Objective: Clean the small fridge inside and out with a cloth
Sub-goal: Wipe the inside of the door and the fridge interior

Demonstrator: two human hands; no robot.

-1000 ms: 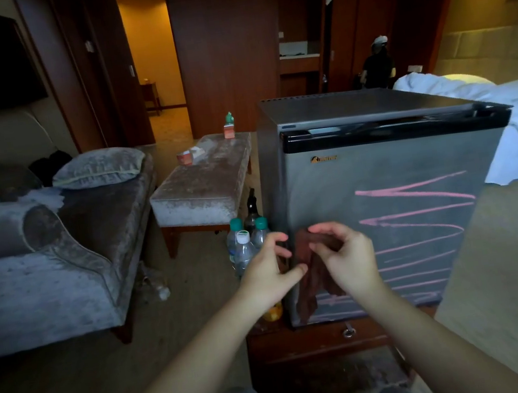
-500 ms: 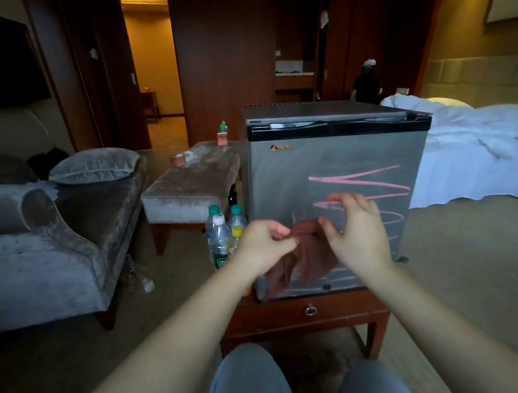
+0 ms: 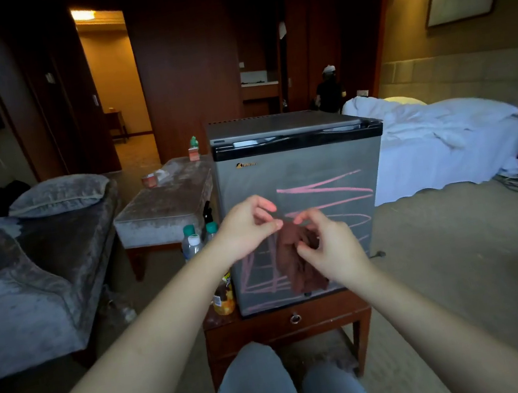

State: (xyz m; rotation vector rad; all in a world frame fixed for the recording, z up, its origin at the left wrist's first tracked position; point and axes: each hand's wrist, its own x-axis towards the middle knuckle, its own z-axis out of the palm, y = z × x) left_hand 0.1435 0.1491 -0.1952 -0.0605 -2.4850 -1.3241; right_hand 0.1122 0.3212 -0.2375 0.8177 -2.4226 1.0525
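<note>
A small silver fridge [image 3: 297,171] with a black top band stands shut on a low wooden table [image 3: 321,317]. Pink chalk-like scribbles cover its door. In front of the door hangs a dark brown cloth [image 3: 297,264]. My left hand [image 3: 248,227] pinches the cloth's top edge between thumb and fingers. My right hand [image 3: 328,246] grips the cloth just to the right, fingers curled round it. Both hands are a little in front of the door, at mid height.
Several drink bottles [image 3: 196,242] and an orange jar [image 3: 223,298] stand left of the fridge. A grey ottoman [image 3: 159,210] and sofa [image 3: 31,288] lie left, a white bed [image 3: 443,143] right. A person [image 3: 331,89] stands far back. My knees [image 3: 288,388] are below the table.
The view has pulled back and up from the fridge. My hands have shifted their hold on the cloth, now pinching its top edge so it hangs down.
</note>
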